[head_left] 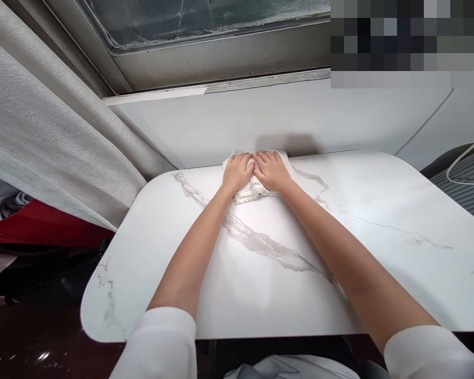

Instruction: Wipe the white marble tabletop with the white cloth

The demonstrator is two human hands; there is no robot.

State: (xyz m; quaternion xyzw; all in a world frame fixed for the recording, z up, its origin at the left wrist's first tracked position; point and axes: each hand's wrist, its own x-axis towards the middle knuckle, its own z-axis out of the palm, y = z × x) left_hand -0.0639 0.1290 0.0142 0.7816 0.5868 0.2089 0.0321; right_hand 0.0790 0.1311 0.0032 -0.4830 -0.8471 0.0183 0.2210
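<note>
A folded white cloth [255, 192] with ruffled edges lies at the far edge of a white marble-patterned table [300, 305]. My left hand [238, 172] rests palm down on the cloth's left part, its fingers laid out over it. On the right part, my right hand [272, 171] presses down the same way, fingers slightly spread. The two thumbs nearly meet in the middle. Both arms stretch forward over the tabletop. The palms and the cloth beneath them are hidden.
Behind the table stands a white wall panel [221, 121] below a metal-framed window [221, 60]. A pale curtain [63, 116] hangs at the left, with red fabric [43, 223] below it. A grey ribbed object [466, 184] with a white cord stands at the right.
</note>
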